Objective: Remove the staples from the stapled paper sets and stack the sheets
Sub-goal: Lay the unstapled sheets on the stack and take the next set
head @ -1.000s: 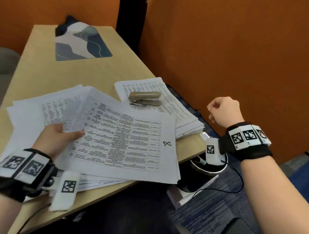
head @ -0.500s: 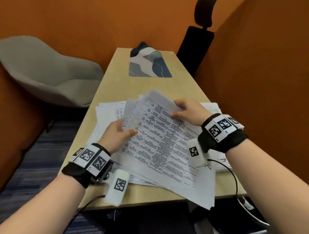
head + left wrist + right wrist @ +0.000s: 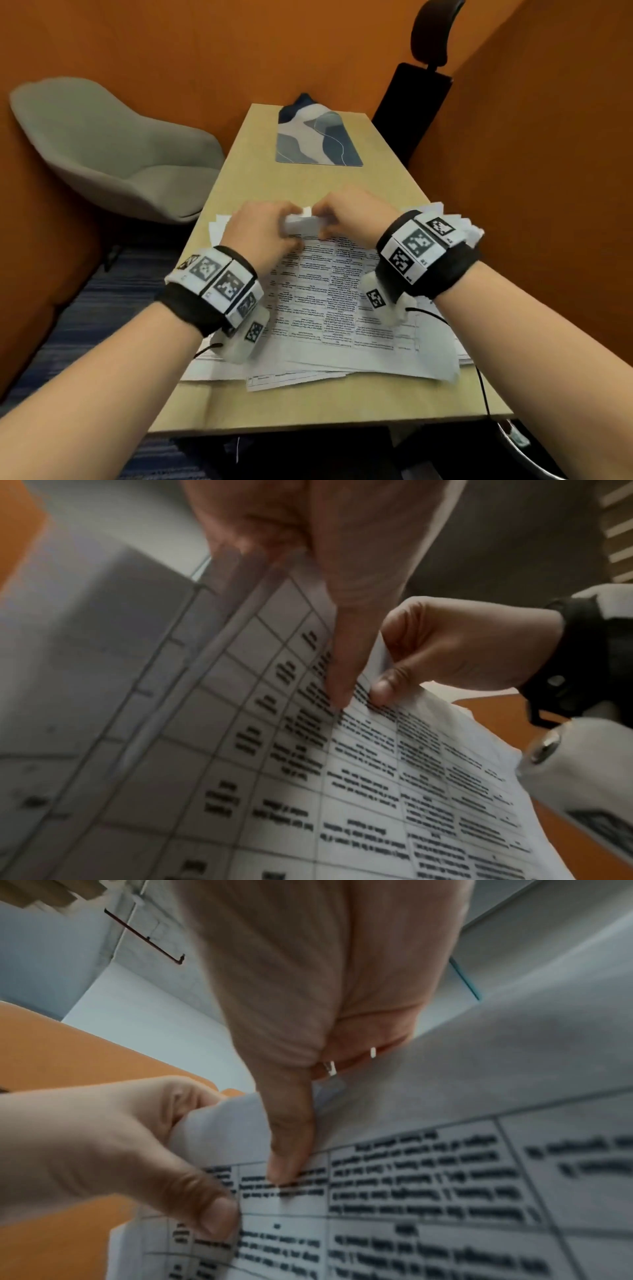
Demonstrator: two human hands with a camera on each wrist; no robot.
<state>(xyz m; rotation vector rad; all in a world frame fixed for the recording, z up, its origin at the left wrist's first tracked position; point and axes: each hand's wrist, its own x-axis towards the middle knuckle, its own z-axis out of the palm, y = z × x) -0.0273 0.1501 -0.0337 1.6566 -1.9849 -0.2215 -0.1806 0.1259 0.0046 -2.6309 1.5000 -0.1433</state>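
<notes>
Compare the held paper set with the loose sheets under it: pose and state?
The held paper set has its far edge lifted and curled, pinched by the left hand and right hand; the loose sheets lie flat, untouched. The held set's edges line up; the loose sheets are fanned askew. Both are white pages on the table.

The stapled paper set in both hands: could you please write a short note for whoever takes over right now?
Left hand: pinches the far edge of the paper set.
Right hand: pinches the same edge, right beside the left.
The set lies on loose sheets spread over the table.
Done: cannot tell; no staple is visible.
Left: work out this set's staple, then stack the sheets.
</notes>
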